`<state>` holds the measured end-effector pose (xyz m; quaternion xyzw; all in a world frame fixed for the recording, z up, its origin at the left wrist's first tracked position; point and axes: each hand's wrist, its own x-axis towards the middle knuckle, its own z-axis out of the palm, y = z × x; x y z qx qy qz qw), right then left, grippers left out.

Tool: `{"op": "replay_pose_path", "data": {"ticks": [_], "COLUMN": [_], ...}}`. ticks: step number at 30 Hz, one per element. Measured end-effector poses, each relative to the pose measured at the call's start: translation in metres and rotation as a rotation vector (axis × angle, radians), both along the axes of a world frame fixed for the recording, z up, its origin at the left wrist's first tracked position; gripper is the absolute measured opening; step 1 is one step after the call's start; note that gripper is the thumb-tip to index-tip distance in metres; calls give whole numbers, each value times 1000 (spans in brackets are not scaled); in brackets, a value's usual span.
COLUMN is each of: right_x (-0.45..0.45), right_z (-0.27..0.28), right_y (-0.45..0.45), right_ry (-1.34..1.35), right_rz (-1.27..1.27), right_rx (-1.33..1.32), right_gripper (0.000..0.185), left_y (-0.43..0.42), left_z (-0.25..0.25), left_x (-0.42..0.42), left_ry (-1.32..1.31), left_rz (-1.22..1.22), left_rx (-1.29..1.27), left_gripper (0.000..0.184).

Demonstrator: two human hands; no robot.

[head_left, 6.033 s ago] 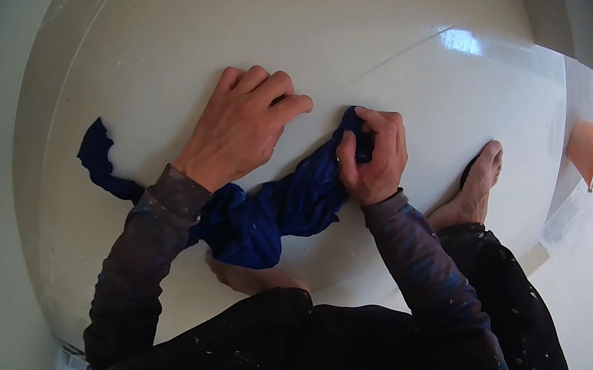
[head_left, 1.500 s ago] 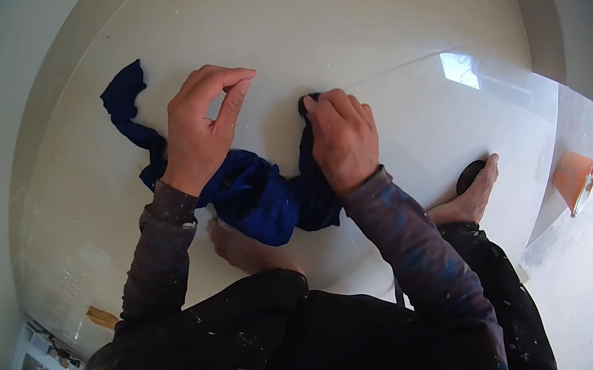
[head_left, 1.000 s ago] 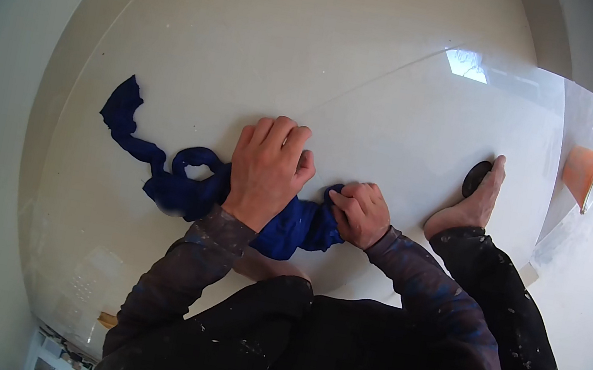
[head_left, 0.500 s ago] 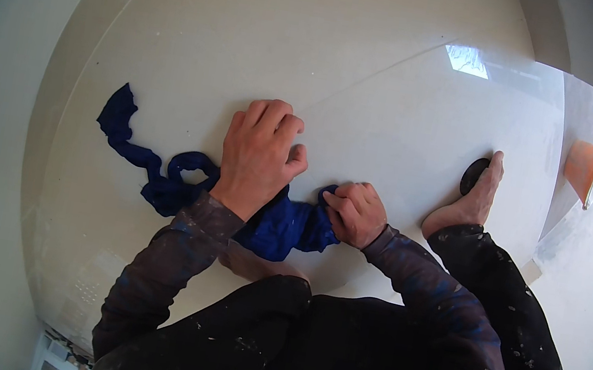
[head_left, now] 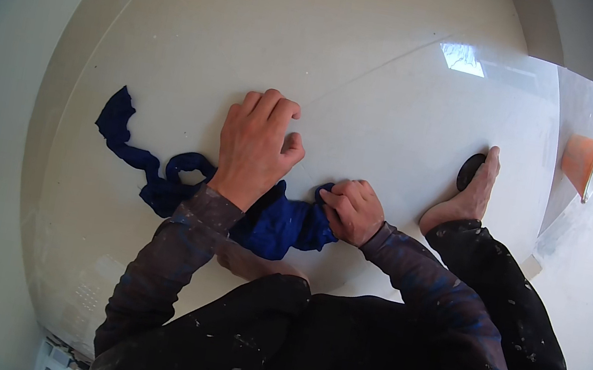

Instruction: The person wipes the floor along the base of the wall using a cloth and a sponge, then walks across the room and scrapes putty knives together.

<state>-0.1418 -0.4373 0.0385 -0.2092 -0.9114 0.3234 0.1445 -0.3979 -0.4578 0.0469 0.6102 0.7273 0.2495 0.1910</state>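
**On the glossy pale floor (head_left: 371,111): blue cloth (head_left: 271,220), one end in the fingers**

Blue cloth lies twisted and bunched on the floor in front of the person. A narrow tail trails off to the left, curls into a small loop, then passes below the left wrist; the wider, creased part ends at the right hand (head_left: 333,200). Right fingers: clenched, thumb against index, on a gathered fold at that end. Left hand (head_left: 255,148): fingers half curled, thumb apart from the index, knuckles up; tips hidden, so cannot tell whether anything is gripped.

Handling (judged): light, soft, limp; not fragile; likely to slide easily on the smooth surface and to bunch rather than push flat. Best hold: a thick fold at the bunched end; the thin tail would give little control.

Nearby: one bare foot (head_left: 252,262) just behind the cloth; the other bare foot (head_left: 467,196) well to the right, a dark oval (head_left: 471,172) beside it. Farther right, an orange bucket (head_left: 579,163).
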Motion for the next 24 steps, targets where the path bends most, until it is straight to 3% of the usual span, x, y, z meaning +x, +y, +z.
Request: {"op": "replay_pose_path", "data": {"ticks": [12, 19, 24], "right_x": [-2, -1, -2], "right_z": [0, 0, 1], "right_y": [1, 0, -4], "right_ry": [13, 4, -3], "right_rz": [-2, -8, -28], "right_rx": [-1, 9, 11], "right_gripper": [31, 32, 33], "left_y": [4, 8, 4], "left_z": [18, -3, 17], "left_x": [4, -2, 0], "left_ry": [19, -29, 9], "left_rz": [-2, 13, -17], "left_rx": [-82, -75, -54], "left_gripper": [38, 41, 38]}}
